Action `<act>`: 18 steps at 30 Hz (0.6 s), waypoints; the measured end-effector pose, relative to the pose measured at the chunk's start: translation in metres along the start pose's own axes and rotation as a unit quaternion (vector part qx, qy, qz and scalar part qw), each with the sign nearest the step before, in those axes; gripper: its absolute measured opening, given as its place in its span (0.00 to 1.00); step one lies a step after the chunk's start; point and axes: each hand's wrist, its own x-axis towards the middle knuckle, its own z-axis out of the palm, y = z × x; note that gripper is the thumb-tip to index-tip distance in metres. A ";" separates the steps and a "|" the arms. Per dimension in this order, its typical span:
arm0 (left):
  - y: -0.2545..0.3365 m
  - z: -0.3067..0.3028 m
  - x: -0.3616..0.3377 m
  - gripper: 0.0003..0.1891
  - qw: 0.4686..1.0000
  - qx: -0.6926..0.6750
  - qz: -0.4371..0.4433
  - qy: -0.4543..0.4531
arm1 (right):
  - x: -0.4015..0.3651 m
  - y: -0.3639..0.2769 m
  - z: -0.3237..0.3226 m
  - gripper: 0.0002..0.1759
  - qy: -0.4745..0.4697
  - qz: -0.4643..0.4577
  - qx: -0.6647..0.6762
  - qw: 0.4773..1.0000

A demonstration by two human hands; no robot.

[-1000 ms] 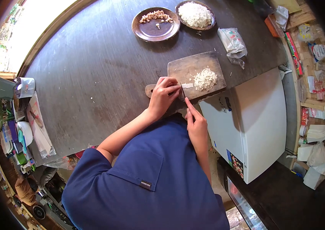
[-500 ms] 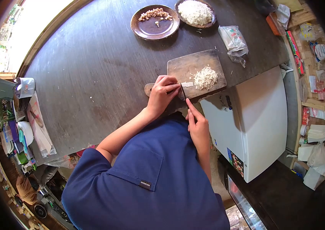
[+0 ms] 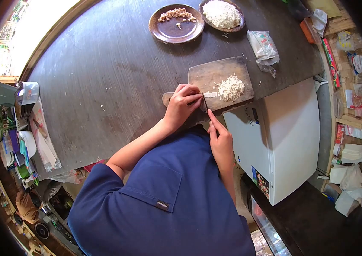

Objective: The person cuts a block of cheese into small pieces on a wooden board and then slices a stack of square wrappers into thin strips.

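My right hand point(image 3: 221, 138) grips a knife, its index finger stretched along the tool toward the blade point(image 3: 204, 101). The handle is mostly hidden in the palm. My left hand point(image 3: 182, 106) is closed over the near left part of a wooden cutting board point(image 3: 215, 70), fingertips curled close against the blade; what they press on is hidden. Just right of the blade lie small white slices point(image 3: 210, 94). Beyond them on the board sits a heap of thin white strips point(image 3: 231, 88).
A brown plate of small diced pieces point(image 3: 175, 16) and another plate heaped with white shreds point(image 3: 221, 15) stand at the far side of the dark table point(image 3: 104, 72). A plastic packet point(image 3: 263, 46) lies right of them. A white chest freezer point(image 3: 289, 136) stands beside the table.
The view has shifted slightly, so the plates, packet and board sit a little farther right. Both hands stay at the knife with almost no visible movement.
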 end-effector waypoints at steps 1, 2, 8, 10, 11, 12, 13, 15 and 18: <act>0.001 -0.001 0.001 0.10 1.000 -0.001 0.000 -0.002 | 0.001 0.000 0.004 0.27 0.001 0.002 0.000 1.000; 0.001 -0.002 0.002 0.10 1.000 0.002 -0.006 -0.004 | 0.002 -0.001 0.009 0.27 0.019 -0.017 -0.013 1.000; 0.001 -0.001 0.004 0.11 1.000 0.013 -0.009 -0.007 | 0.002 0.003 0.001 0.25 -0.027 0.059 0.116 0.991; 0.001 0.000 0.001 0.11 1.000 -0.009 -0.025 0.000 | -0.009 -0.001 -0.002 0.25 0.001 0.119 0.216 0.969; -0.002 -0.004 0.001 0.11 1.000 0.005 -0.022 -0.013 | -0.013 -0.001 -0.002 0.25 0.005 0.114 0.217 0.970; 0.001 -0.004 0.001 0.11 1.000 0.000 -0.023 -0.016 | -0.016 0.000 -0.002 0.25 0.008 0.119 0.215 0.969; 0.005 -0.004 0.005 0.11 0.990 -0.089 -0.113 0.010 | -0.017 0.001 -0.002 0.25 -0.004 0.111 0.207 0.972; 0.002 -0.005 0.010 0.12 0.959 -0.204 -0.192 0.043 | -0.014 0.004 -0.002 0.24 -0.021 0.094 0.202 0.975; -0.002 -0.006 0.013 0.13 0.962 -0.196 -0.173 0.075 | -0.007 0.002 -0.009 0.23 -0.071 0.107 0.199 0.972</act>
